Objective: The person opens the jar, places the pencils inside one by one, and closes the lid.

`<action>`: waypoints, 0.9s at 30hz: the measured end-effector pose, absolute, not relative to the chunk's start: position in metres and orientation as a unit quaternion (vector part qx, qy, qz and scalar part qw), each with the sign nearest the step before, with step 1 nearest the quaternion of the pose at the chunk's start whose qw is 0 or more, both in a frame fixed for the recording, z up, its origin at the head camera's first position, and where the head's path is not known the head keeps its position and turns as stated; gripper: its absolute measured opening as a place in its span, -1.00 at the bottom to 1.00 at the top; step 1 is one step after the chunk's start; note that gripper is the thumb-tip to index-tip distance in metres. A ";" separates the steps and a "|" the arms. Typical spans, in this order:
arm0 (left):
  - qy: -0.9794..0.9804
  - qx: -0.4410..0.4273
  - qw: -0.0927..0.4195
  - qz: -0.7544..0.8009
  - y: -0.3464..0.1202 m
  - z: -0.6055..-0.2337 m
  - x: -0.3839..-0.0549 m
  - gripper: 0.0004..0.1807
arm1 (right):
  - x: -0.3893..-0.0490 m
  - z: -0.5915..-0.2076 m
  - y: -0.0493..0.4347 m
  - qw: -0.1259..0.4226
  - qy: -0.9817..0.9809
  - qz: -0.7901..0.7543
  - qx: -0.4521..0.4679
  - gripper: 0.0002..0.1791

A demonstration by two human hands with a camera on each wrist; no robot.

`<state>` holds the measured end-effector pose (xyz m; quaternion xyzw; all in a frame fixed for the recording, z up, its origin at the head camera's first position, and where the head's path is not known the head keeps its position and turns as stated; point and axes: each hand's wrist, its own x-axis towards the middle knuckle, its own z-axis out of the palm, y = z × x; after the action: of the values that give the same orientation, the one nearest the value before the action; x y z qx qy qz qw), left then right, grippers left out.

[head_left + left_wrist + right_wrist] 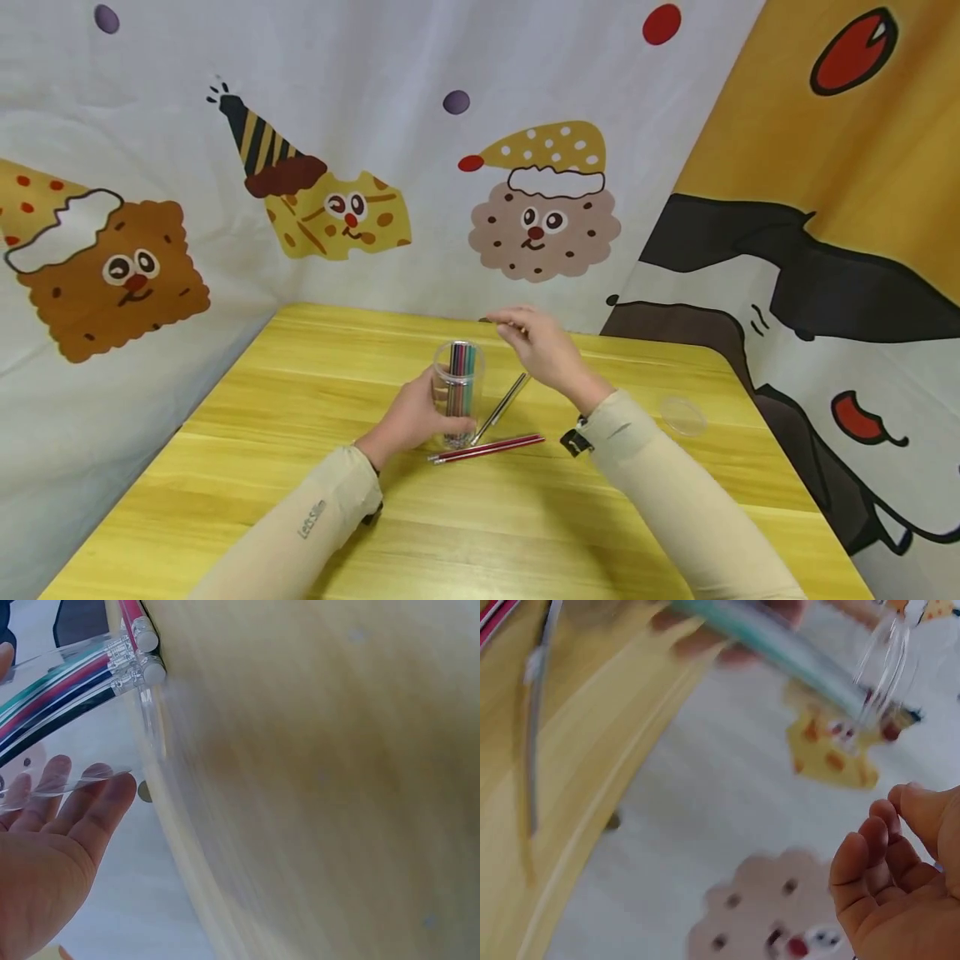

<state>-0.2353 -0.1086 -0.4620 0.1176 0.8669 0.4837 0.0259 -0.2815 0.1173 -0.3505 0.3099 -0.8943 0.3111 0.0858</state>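
My left hand (pixel 414 418) grips a clear plastic jar (pixel 479 392) that stands on the table, fingers and thumb around its sides. Inside the jar stand several pencils (pixel 460 402) in dark, red and teal colours. The left wrist view shows the white eraser ends (pixel 147 639) at the jar's bottom. My right hand (pixel 547 348) is raised to the right of the jar's mouth. Its fingers (pixel 853 879) are loosely bent and nothing is between them. Red pencils (pixel 491 448) lie in front of the jar, and dark pencils (pixel 507 402) lie to its right.
A clear round lid (pixel 683 415) lies on the yellow wood-grain table (pixel 480 533), right of the right forearm. Behind the table hangs a cloth (pixel 420 292) printed with cartoon snacks.
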 end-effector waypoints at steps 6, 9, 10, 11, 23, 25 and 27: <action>0.866 0.100 0.036 0.489 -0.109 -0.464 -0.235 -0.11 | -0.287 -0.389 0.165 0.014 -0.923 0.254 0.289 -0.74; 0.862 0.102 0.041 0.494 -0.110 -0.465 -0.235 -0.09 | -0.280 -0.414 0.178 -0.065 -0.930 0.202 0.300 -0.70; 0.862 0.103 0.040 0.494 -0.110 -0.465 -0.235 -0.09 | -0.277 -0.421 0.181 -0.089 -0.929 0.190 0.305 -0.67; 0.862 0.104 0.039 0.494 -0.110 -0.465 -0.236 -0.09 | -0.274 -0.427 0.182 -0.106 -0.928 0.180 0.309 -0.64; 0.860 0.116 0.038 0.495 -0.108 -0.470 -0.237 -0.09 | -0.262 -0.466 0.186 -0.017 -0.918 0.093 0.385 -0.91; 0.863 0.115 0.033 0.492 -0.108 -0.470 -0.237 -0.11 | -0.262 -0.469 0.187 0.014 -0.910 0.072 0.408 -0.93; 0.865 0.112 0.030 0.488 -0.108 -0.470 -0.238 -0.13 | -0.262 -0.471 0.188 0.056 -0.896 0.021 0.440 -0.94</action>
<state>-0.2376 -0.1081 -0.4705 0.1120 0.8650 0.4881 0.0300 -0.2618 0.1881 -0.4712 0.4395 -0.8962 0.0215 0.0558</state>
